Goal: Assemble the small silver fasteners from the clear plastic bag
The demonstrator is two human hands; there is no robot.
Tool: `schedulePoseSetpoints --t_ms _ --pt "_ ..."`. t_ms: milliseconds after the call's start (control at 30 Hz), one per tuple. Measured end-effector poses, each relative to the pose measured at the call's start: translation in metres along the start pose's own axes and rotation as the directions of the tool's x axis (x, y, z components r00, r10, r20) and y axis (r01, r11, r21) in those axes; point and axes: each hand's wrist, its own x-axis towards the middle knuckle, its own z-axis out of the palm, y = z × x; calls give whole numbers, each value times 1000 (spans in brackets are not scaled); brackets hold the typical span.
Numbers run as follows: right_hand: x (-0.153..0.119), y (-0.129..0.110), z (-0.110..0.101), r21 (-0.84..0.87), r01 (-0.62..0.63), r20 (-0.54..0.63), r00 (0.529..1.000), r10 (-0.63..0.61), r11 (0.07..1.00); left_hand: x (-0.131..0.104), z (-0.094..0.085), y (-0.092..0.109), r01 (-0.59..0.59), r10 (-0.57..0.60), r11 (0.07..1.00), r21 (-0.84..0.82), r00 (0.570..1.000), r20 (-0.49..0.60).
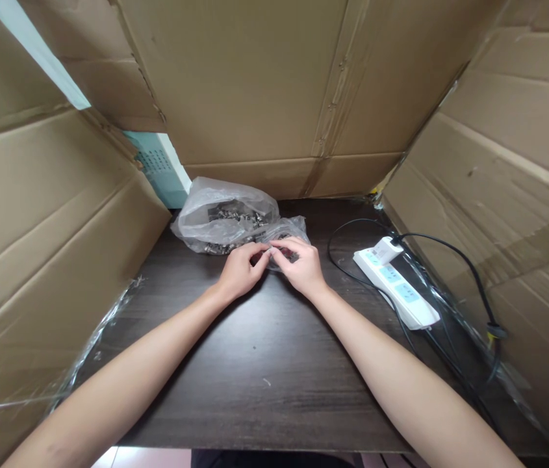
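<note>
My left hand (243, 268) and my right hand (300, 263) meet at the middle of the table, fingertips pinched together. Whatever they hold between them is too small to name. Just behind my right hand lies a smaller clear plastic bag (290, 227), with something reddish showing through it; my hands partly cover it. To the left of it, a larger clear plastic bag (201, 218) lies open, with many small dark and silvery metal parts (238, 218) inside.
A white power strip (405, 292) with a plugged-in adapter (385, 250) sits on the right. Black cables (469, 266) loop around it. Cardboard walls (255, 84) enclose the dark wooden table (255, 390) at the back and both sides. A tiny speck lies near the middle.
</note>
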Motion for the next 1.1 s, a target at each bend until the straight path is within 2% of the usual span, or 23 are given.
schedulePoseSetpoints --t_ms 267,367,500,600,833,1000,1100 --pt "2 -1 0 -65 -37 -54 998 34 997 -3 0 2 -132 128 989 73 990 52" --pt "2 -1 0 -73 -35 -31 999 33 997 -4 0 3 -159 151 982 104 986 75" --pt "1 -2 -1 -34 -20 26 999 21 999 -3 1 3 -107 106 992 64 994 22" --pt "2 -4 -4 -31 -20 3 1000 21 999 -3 1 3 -93 93 994 52 996 -4" --pt "2 -4 -8 -29 -8 28 1000 8 1000 -4 2 4 -134 131 988 70 990 46" --pt "0 -3 -6 -64 -26 33 999 29 998 -3 2 3 -74 74 995 61 997 -5" --pt "0 -4 -4 -76 -13 7 1000 13 997 -2 1 3 -84 84 995 50 996 13"
